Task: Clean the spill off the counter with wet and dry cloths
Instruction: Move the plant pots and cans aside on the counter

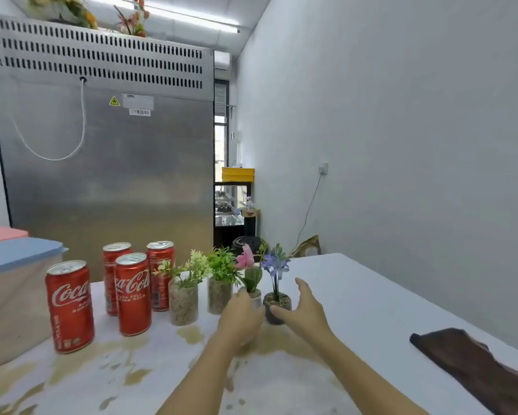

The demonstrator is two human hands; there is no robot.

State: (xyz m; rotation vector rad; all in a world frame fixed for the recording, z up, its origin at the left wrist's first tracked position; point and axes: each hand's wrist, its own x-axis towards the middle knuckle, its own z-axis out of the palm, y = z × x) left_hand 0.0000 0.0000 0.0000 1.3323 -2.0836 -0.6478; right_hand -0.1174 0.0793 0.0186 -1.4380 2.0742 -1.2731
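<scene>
A: Where is the brown, wet spill (108, 359)?
B: On the white counter (356, 298), near the red cans (70, 305).
A: And the hands?
B: The left hand (242, 320) holds the small white pink-flower pot (255, 295). The right hand (304, 310) is spread wide beside the dark purple-flower pot (277, 307). A dark brown cloth (473, 366) lies right.

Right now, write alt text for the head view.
Two hands reach for small flower pots: the left hand grips the pink one, the right hand opens beside the blue one. Brown spill surrounds four cans; a dark cloth lies right.
</scene>
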